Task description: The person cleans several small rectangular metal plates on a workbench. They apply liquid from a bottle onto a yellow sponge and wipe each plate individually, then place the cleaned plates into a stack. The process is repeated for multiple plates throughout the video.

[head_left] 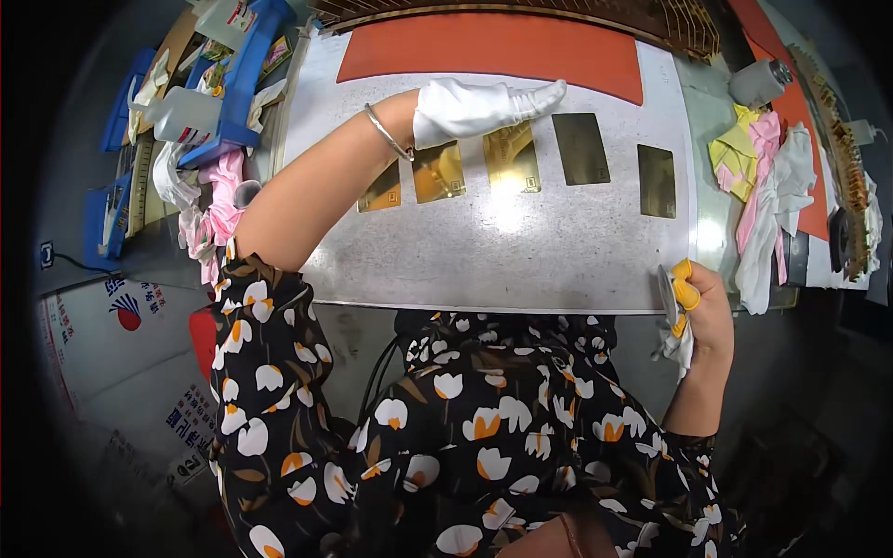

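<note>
My left hand (488, 107), in a white glove, reaches across the worktop with its fingers stretched out flat, pointing right. It is above a row of thin, shiny rectangular plates; whether it touches them I cannot tell. A gold plate (513, 166) and another gold plate (440, 179) are partly covered by the glove, and one more (381, 196) peeks out beside my wrist. Two darker plates (580, 149) lie uncovered to the right. At the front right edge, my right hand (704, 307), with yellow finger cots, grips a thin grey disc-like piece (667, 290) seen edge-on, with white cloth (680, 349) hanging below.
An orange-red sheet (493, 51) lies behind the plates, before a brown rack (521, 11). Blue bins with white bottles (186, 116) and pink cloths (223, 195) stand left. Yellow, pink and white cloths (758, 172) and a grey bottle (760, 84) are right.
</note>
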{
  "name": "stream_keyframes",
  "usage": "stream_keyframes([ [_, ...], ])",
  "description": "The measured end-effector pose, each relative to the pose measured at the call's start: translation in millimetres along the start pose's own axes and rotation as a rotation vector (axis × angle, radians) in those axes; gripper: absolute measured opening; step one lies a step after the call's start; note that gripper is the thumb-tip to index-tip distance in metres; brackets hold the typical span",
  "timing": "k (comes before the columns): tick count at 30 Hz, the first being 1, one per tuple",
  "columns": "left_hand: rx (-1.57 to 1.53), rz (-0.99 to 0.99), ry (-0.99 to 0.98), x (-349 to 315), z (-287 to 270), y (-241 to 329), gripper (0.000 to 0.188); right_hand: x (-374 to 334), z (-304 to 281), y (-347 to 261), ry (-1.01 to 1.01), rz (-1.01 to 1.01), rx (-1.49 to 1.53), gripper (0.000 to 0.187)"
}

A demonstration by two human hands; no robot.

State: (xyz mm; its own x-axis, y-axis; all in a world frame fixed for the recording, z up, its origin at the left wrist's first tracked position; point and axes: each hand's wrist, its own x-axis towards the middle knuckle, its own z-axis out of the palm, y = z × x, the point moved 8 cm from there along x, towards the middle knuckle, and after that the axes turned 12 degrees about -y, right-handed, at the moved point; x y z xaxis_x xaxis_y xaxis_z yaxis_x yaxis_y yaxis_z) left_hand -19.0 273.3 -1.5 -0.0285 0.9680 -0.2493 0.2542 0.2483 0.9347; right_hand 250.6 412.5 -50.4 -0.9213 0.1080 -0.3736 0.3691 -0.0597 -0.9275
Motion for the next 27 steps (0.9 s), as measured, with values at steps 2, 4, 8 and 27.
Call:
stream_keyframes([
  [2,0.058,-0.065,-0.077,9.6,5.6,8.1,0.057,-0.6,-5.3,5.9,0.009,-0.027,0.018,0.016],
  [4,0.069,-0.061,-0.108,21.7,8.1,10.3,0.055,-2.5,-3.9,5.0,0.007,0.03,0.109,0.015],
  [8,0.286,-0.048,-0.105,47.2,16.2,16.1,0.056,0.4,-10.4,10.1,-0.024,-0.006,0.119,0.014],
  [27,0.388,-0.145,-0.405,137.4,97.0,70.7,0.085,-3.2,-16.3,11.9,-0.081,-0.001,0.186,0.012],
])
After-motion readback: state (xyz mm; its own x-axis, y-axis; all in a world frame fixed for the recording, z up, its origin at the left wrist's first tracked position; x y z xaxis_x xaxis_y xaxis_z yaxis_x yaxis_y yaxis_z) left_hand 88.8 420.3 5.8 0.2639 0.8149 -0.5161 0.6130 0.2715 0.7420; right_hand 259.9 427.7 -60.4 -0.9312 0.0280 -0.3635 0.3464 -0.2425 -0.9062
